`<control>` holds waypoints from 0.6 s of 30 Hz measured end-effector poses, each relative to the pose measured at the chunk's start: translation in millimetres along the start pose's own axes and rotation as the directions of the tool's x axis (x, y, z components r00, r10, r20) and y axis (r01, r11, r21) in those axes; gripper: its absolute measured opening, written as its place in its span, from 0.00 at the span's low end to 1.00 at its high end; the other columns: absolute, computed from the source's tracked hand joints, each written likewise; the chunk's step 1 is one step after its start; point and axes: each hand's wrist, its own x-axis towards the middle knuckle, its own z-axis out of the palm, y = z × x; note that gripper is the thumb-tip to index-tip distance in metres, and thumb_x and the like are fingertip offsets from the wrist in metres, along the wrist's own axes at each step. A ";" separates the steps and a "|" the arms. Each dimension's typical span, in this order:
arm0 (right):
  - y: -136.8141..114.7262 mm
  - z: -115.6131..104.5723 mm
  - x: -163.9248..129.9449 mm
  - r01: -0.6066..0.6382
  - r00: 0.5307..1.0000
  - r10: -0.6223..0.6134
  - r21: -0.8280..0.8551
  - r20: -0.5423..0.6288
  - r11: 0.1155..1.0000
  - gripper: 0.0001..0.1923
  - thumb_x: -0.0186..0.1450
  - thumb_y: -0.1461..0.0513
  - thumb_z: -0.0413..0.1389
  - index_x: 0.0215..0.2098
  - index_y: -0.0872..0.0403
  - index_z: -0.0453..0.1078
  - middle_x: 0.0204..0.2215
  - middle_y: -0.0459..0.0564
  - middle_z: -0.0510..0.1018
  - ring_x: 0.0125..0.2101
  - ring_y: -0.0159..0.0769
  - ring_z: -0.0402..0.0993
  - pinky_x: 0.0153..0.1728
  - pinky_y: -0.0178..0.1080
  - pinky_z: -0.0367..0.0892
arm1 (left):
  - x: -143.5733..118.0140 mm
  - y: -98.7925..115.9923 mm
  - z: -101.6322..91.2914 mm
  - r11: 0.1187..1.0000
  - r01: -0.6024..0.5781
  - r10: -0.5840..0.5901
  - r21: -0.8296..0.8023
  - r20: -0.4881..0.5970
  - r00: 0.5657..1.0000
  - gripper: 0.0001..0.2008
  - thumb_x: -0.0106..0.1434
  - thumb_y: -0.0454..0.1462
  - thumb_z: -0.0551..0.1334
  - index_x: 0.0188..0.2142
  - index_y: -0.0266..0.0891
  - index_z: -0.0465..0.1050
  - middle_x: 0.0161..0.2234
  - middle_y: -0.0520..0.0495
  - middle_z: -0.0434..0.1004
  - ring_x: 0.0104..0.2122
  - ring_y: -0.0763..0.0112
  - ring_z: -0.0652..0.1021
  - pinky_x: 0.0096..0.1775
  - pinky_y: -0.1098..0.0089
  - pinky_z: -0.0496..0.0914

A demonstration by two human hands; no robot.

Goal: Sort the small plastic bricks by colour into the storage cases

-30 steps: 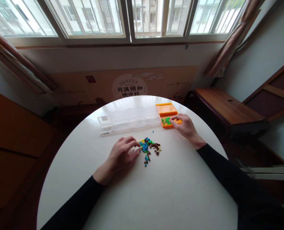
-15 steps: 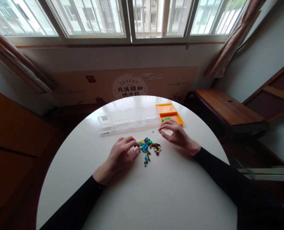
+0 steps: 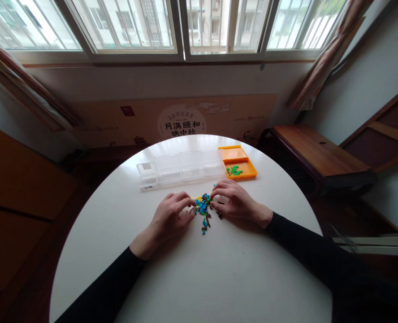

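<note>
At table centre: my left hand (image 3: 170,217) and right hand (image 3: 234,202), fingers curled, pinch at a small pile of coloured bricks (image 3: 204,210); actual hold, cannot tell. Beyond: clear compartment box (image 3: 180,168), orange tray (image 3: 239,162) with green bricks (image 3: 234,170).

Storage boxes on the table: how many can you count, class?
2: a clear box behind the brick pile, and an orange box touching its right end.

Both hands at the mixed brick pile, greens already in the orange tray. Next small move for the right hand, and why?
Probably pinch one green piece: the right hand rests on the pile of small bricks, and the orange tray holds only green pieces. The left hand touches the pile's other edge.
</note>
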 end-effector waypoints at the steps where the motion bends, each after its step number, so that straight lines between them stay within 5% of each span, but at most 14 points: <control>1: -0.6 1.2 0.1 0.000 1.000 0.000 -0.003 0.003 1.000 0.03 0.70 0.61 0.68 0.42 0.48 0.80 0.43 0.51 0.84 0.45 0.45 0.78 0.50 0.48 0.74 | -0.1 -0.2 0.1 1.000 0.000 0.000 0.002 0.000 1.000 0.05 0.74 0.37 0.65 0.42 0.44 0.81 0.39 0.50 0.84 0.35 0.67 0.80 0.45 0.63 0.70; 18: -7.0 5.5 1.4 -0.033 0.999 0.033 0.009 0.004 0.999 0.04 0.68 0.64 0.67 0.41 0.50 0.79 0.41 0.50 0.84 0.44 0.44 0.78 0.50 0.47 0.72 | 0.1 -0.4 1.2 1.000 0.003 -0.003 -0.004 0.009 1.000 0.04 0.74 0.37 0.65 0.42 0.45 0.81 0.40 0.50 0.84 0.36 0.67 0.81 0.46 0.63 0.70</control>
